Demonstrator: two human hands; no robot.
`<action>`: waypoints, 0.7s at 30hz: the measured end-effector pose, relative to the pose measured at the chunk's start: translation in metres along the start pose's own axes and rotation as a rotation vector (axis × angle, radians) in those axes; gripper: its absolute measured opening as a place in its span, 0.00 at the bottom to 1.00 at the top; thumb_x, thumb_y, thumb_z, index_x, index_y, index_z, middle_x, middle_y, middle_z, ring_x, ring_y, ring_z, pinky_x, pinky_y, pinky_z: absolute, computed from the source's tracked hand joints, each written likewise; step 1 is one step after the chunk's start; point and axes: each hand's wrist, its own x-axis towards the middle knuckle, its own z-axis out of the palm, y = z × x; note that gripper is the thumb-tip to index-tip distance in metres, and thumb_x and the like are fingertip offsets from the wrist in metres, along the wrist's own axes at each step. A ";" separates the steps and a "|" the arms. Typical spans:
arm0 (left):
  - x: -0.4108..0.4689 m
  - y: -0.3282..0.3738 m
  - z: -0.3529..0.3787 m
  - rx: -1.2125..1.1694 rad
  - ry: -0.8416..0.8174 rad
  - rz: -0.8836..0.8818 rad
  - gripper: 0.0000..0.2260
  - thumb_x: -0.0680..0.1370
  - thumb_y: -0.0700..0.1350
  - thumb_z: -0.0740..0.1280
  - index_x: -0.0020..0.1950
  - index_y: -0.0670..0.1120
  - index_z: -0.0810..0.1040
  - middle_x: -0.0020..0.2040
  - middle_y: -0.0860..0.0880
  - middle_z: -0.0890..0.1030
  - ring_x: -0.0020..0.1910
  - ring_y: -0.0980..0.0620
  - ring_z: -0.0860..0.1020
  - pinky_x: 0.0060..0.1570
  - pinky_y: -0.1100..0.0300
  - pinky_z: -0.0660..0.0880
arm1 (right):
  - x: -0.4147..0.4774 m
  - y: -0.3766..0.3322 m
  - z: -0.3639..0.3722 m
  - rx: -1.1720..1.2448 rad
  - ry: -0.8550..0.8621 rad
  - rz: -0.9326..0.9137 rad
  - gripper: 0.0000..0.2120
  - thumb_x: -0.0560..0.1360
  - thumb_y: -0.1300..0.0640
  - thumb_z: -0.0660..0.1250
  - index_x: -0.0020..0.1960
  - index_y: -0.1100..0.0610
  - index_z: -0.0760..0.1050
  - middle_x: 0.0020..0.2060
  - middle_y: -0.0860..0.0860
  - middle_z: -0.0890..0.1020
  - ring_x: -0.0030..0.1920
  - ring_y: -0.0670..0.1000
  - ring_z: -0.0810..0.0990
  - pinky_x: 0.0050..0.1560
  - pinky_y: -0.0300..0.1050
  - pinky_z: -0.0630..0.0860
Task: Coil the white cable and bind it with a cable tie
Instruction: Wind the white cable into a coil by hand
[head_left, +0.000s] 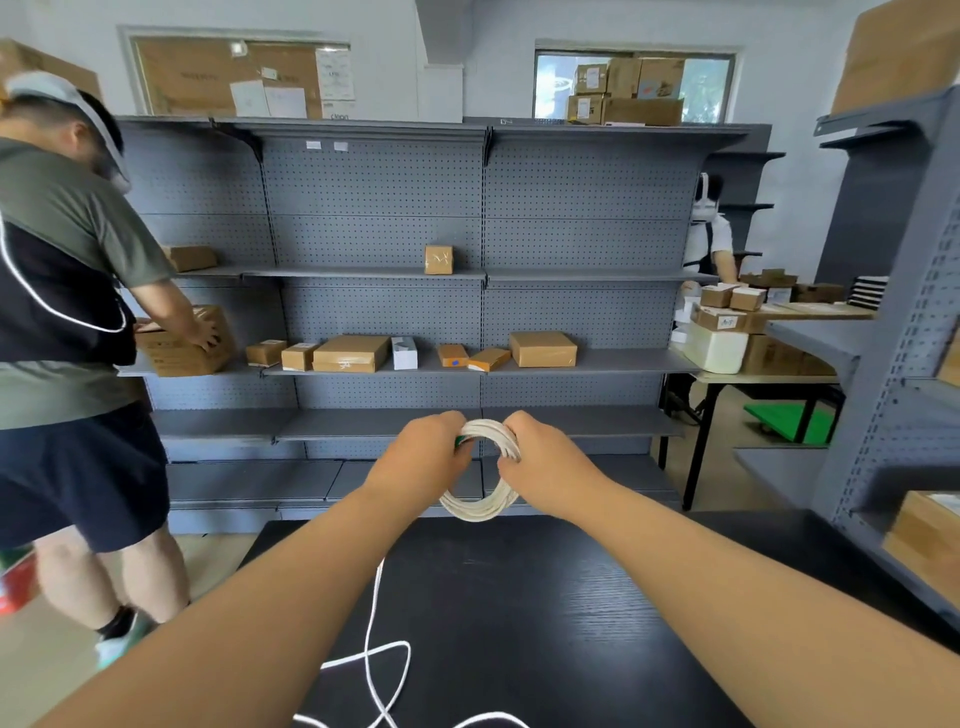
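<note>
- Head view (the only one): both hands are up over the far edge of the black table (545, 623). They hold the white cable (480, 506) in the air as a round coil of lots of turns, standing roughly upright and facing the camera.
- The left hand (423, 457) has its fingers curled round the coil's upper-left side.
- The right hand (543, 460) grips the upper-right side, fingers wrapped over the strands. The two hands nearly meet at the top of the loop, and the bottom of the coil hangs free between the wrists.
- A small green bit (461, 441) peeks out by the left fingers, but I can't tell what it is.
- Not all of it is coiled. A loose tail (370, 623) comes out from behind the left forearm onto the near part of the table, lies in lazy loops and runs off the bottom edge.
- Beyond the table there's a grey pegboard shelving unit (374, 208) with cardboard boxes (543, 349) on its middle shelves.
- Left of the table, a person in a grey-green tee (62, 260) and dark shorts has a hand on a big carton (182, 343) on that shelving.
- Past the table's far right corner, a second person in a white top (709, 234) stands by a light side table (769, 378) stacked with boxes.
</note>
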 end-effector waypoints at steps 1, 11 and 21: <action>0.000 0.003 0.000 0.083 -0.012 0.029 0.07 0.79 0.44 0.60 0.47 0.41 0.73 0.42 0.42 0.79 0.40 0.44 0.76 0.40 0.54 0.71 | -0.001 -0.001 -0.001 -0.033 0.006 -0.024 0.05 0.75 0.59 0.61 0.48 0.55 0.65 0.42 0.53 0.75 0.42 0.55 0.74 0.39 0.48 0.70; -0.005 0.003 0.013 -0.109 0.126 -0.107 0.08 0.76 0.45 0.65 0.39 0.45 0.70 0.35 0.50 0.73 0.33 0.51 0.70 0.31 0.61 0.64 | -0.002 -0.004 0.003 -0.204 0.134 -0.027 0.03 0.78 0.62 0.55 0.51 0.60 0.67 0.46 0.58 0.77 0.39 0.57 0.71 0.36 0.47 0.63; -0.007 0.003 0.011 -0.251 0.116 -0.154 0.06 0.79 0.43 0.60 0.46 0.42 0.70 0.39 0.44 0.77 0.36 0.47 0.77 0.34 0.53 0.70 | 0.002 0.006 0.000 0.130 0.092 0.072 0.06 0.78 0.56 0.58 0.50 0.57 0.70 0.42 0.52 0.75 0.42 0.52 0.72 0.39 0.45 0.66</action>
